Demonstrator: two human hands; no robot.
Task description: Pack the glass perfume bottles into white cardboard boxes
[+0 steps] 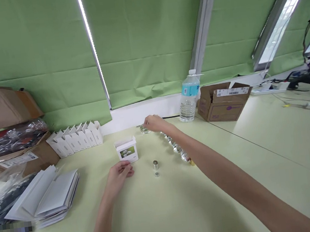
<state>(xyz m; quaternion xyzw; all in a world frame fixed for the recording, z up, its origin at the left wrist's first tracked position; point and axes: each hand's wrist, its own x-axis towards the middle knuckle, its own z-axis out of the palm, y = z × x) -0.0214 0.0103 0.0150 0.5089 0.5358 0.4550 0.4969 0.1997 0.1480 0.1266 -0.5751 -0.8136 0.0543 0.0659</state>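
My right hand (155, 122) reaches to the back of the table, fingers pinched at the edge of a thin, shiny coil (145, 130). Its fingertips partly hide the coil. Loosely bent and apart, the fingers of my left hand (120, 174) rest at the lower front of an upright white box (127, 151) with a flower picture; whether they touch it I cannot tell. The box top is open. Between my arms stand a small silver cylinder (155, 164) and a smaller round metal piece (157, 174). A row of silvery pieces (177, 149) runs beside my right forearm, which covers part of it.
Several white boxes (76, 140) stand in a row at the back left. Stacked white sheets or flat cartons (57, 194) lie in front of a cardboard box (43, 154). A water bottle (189, 98) and an open brown carton (224, 103) stand behind my right arm.
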